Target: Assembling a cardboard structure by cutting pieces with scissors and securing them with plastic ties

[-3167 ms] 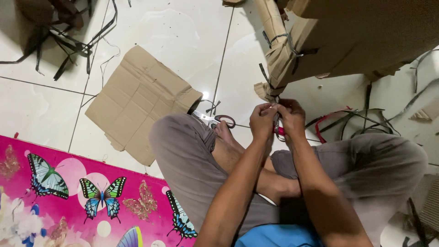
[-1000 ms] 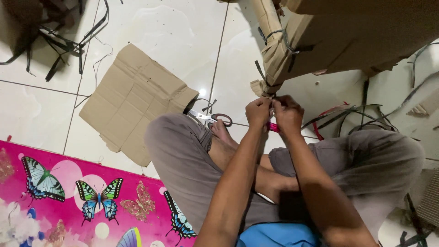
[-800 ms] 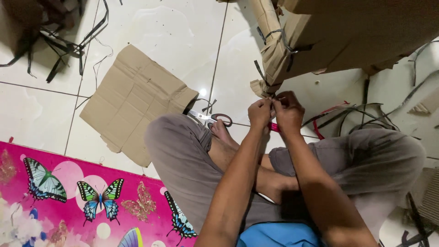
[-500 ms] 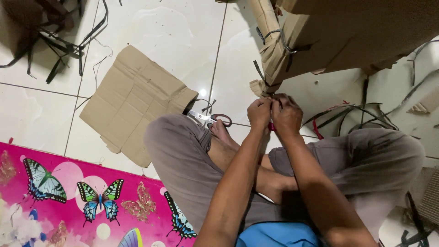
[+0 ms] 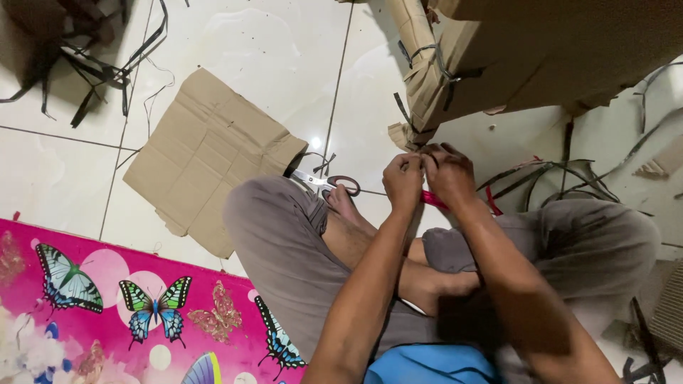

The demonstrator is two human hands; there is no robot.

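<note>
I sit cross-legged on a white tiled floor. My left hand (image 5: 402,180) and my right hand (image 5: 447,173) are close together at the lower corner of a big bundle of folded cardboard (image 5: 541,53). Both hands pinch a dark strap (image 5: 418,151) at that corner. A red strip (image 5: 432,199) shows just under my right hand; whether the hand holds it I cannot tell. Dark straps (image 5: 441,67) bind the bundle's left end.
Scissors (image 5: 329,182) lie on the floor by my left knee. A flat cardboard sheet (image 5: 210,153) lies to the left. Loose dark straps (image 5: 92,71) pile at top left and on the right (image 5: 562,174). A pink butterfly mat (image 5: 121,306) covers the lower left.
The hands stay at the bundle's corner with only small finger movements. The view has shifted slightly.
</note>
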